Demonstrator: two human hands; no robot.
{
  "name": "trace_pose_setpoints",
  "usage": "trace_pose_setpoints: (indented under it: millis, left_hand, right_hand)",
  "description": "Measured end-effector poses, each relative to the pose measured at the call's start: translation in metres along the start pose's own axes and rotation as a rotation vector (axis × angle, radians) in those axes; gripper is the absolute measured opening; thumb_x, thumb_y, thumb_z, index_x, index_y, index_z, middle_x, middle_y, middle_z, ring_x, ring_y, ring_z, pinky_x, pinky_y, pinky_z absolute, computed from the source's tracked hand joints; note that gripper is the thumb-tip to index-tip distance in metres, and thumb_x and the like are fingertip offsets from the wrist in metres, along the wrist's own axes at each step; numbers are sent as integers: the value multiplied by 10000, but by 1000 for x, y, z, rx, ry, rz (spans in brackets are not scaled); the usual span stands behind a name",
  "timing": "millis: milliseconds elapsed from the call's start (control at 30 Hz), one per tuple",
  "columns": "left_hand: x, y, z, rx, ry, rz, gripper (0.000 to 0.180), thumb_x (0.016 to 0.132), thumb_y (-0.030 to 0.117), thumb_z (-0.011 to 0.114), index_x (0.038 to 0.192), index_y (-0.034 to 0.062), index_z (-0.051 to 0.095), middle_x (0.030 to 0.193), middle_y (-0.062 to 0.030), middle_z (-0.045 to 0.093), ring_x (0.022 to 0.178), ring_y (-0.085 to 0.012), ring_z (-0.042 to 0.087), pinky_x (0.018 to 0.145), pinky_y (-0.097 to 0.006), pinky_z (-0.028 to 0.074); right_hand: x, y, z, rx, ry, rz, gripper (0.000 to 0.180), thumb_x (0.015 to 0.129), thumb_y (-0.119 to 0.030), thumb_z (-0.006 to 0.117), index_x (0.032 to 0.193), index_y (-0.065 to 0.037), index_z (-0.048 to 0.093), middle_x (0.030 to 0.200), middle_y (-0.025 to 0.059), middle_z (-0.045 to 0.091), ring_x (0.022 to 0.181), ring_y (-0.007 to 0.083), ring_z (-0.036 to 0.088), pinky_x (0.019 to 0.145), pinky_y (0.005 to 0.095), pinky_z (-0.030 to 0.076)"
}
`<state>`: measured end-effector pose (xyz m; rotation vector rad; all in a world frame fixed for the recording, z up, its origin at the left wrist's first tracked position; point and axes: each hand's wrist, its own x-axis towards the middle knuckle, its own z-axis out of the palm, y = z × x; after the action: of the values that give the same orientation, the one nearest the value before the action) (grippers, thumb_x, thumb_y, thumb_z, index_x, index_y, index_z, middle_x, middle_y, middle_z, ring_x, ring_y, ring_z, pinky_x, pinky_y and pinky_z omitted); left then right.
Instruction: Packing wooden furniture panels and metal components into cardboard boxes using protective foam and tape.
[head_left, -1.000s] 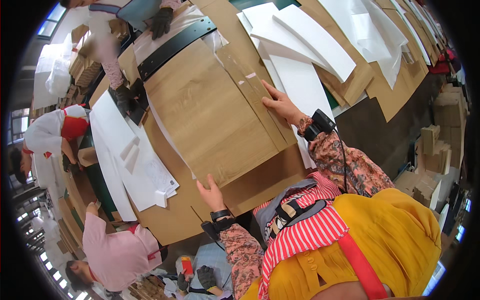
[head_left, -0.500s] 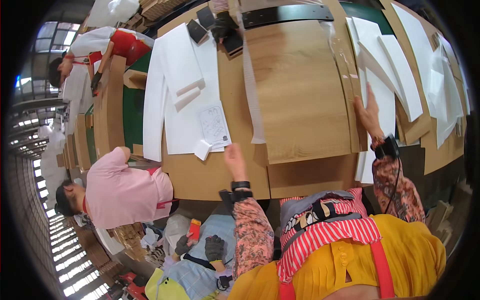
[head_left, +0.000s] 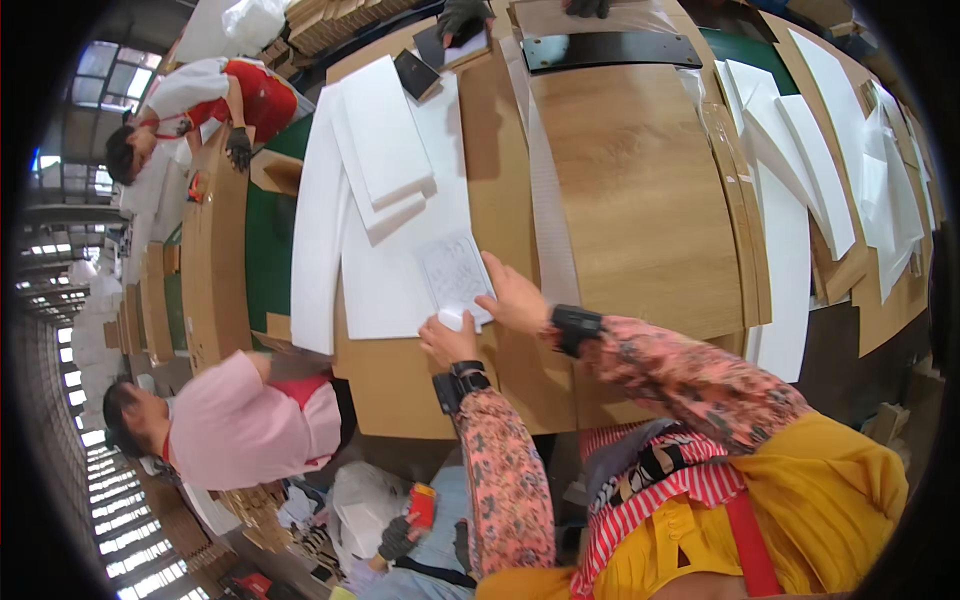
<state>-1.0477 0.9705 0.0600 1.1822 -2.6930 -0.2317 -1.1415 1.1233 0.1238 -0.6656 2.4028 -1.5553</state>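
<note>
A printed sheet with line drawings [head_left: 452, 268] lies over a large white foam sheet [head_left: 385, 290], with a small white piece [head_left: 456, 318] at its near edge. My left hand [head_left: 450, 340] is closed on the near edge at that small piece; its fingertips partly hide it. My right hand [head_left: 515, 299] grips the sheet's right edge, fingers along the side and thumb on top. To the right of my hands lies a wood-grain panel [head_left: 640, 200] on cardboard, with a black curved strip [head_left: 612, 52] across its far end.
White foam strips [head_left: 385, 140] are stacked at far left of the sheet, near small dark blocks [head_left: 416, 75]. More foam strips [head_left: 800, 150] lie on the right. Gloved co-workers' hands [head_left: 464, 20] reach in at the far edge. A person in pink [head_left: 250, 420] stands at left.
My right hand has left the panel's right edge and come across to the printed sheet. My left hand has closed on its near edge. The far co-worker's hand has shifted with a dark block.
</note>
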Motion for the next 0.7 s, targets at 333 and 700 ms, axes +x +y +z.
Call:
trace_pose_setpoints:
  millis: [333, 700]
  left_hand:
    - [-40, -26, -37, -1028, -251, -454, 579, 1013, 487, 571, 1368, 32, 531, 1150, -128, 661, 1013, -248, 656, 786, -406, 548]
    - [-160, 203, -171, -1412, -937, -163, 680, 1006, 673, 433, 1351, 91, 501, 1118, -112, 677, 971, -225, 675, 662, -352, 583]
  right_hand:
    - [9, -56, -17, 180, 67, 204, 683, 866, -41, 641, 1504, -46, 395, 1402, 264, 527, 1246, 440, 552, 1013, 479, 486]
    - [-110, -45, -317, -274, 40, -237, 670, 868, -152, 742, 1480, -85, 478, 1321, 178, 568, 1202, 316, 573, 996, 382, 465]
